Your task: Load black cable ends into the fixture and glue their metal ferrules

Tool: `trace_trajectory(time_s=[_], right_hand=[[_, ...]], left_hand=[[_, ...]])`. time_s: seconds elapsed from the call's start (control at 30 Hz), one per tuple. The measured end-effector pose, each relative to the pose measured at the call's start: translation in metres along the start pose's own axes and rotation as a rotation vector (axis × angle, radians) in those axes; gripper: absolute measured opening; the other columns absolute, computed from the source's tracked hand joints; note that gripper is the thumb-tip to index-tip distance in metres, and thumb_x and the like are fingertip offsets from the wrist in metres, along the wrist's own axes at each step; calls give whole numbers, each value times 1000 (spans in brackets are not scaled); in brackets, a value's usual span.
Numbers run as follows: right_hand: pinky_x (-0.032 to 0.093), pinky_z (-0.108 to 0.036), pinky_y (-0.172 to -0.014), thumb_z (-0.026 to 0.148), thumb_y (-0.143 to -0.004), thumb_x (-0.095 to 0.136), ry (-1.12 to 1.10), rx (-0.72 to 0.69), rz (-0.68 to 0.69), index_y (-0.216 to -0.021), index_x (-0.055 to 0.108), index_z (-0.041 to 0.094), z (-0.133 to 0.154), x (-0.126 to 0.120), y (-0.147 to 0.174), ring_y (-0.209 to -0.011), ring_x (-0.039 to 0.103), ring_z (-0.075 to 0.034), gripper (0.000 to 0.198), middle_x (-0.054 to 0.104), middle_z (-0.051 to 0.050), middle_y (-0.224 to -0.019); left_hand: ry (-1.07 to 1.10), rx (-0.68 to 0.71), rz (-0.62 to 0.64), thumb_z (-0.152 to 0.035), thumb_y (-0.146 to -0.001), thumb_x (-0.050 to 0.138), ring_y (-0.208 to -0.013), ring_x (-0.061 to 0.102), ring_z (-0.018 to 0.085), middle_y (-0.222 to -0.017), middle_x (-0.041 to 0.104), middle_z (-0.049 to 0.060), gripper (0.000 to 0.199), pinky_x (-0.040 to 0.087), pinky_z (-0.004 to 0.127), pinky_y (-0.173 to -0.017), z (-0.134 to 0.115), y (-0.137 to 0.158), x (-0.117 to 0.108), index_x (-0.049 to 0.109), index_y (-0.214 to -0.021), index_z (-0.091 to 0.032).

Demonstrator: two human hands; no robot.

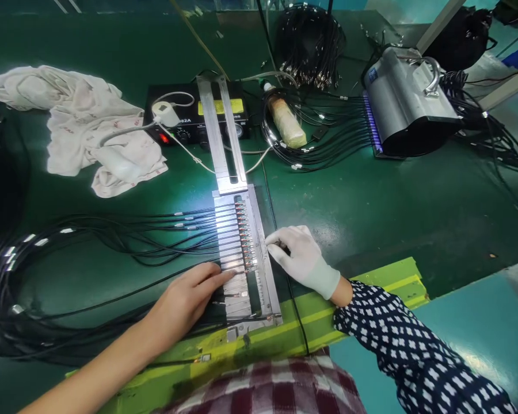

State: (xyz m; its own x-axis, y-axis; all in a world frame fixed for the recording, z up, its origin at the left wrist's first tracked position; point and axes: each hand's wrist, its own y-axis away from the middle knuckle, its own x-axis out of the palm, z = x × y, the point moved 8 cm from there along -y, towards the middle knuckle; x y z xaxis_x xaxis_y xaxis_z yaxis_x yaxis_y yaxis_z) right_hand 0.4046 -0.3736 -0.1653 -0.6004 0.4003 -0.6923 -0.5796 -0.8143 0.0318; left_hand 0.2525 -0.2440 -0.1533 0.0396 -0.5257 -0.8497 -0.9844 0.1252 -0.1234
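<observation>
A metal fixture (265, 287) with a row of slots lies in front of me. Several thin black cables (198, 225) enter it from the left, their small metal-tipped ends (244, 227) lined up in the upper slots. My bare left hand (194, 290) reaches in from the left, fingers closed and fingertips on a black cable at the middle slots; the palm side is hidden. At the fixture's right edge, my right hand (300, 256) in a white glove has thumb and forefinger pinched together. What lies between them, if anything, is too small to see.
A black control box (179, 129) stands behind the fixture, beside a white cloth (95, 123). To the right are a bottle (287, 121) and a metal lamp-like housing (410, 98) with cables running into it. Coiled cables (8, 276) lie left, more (308, 40) at the back.
</observation>
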Motion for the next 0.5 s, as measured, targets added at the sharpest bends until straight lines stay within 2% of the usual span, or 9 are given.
trace_trajectory(time_s=[0.23, 0.4, 0.5], right_hand=[[31, -36, -88, 22, -96, 54, 15, -4, 13, -89, 62, 26, 1, 0, -2, -84, 59, -17, 12, 69, 5, -86], [32, -36, -88, 23, -96, 54, 14, -7, 15, -88, 63, 26, 1, 0, -2, -84, 59, -17, 13, 70, 5, -87], [32, -36, -87, 23, -96, 54, 9, -16, 11, -89, 63, 26, 0, 0, -2, -83, 60, -17, 12, 70, 5, -88]], left_hand=[[-12, 10, 12, -13, -96, 40, -96, 63, 15, -108, 65, 8, 36, 51, 23, -84, 0, -2, 4, 57, -127, -20], [-46, 9, -40, -15, -96, 43, -91, 62, 16, -104, 64, 8, 32, 51, 26, -79, 1, 2, 4, 62, -120, -21], [-128, -45, -59, -14, -95, 43, -88, 57, 18, -101, 61, 8, 38, 49, 29, -77, 2, 12, 6, 59, -127, -24]])
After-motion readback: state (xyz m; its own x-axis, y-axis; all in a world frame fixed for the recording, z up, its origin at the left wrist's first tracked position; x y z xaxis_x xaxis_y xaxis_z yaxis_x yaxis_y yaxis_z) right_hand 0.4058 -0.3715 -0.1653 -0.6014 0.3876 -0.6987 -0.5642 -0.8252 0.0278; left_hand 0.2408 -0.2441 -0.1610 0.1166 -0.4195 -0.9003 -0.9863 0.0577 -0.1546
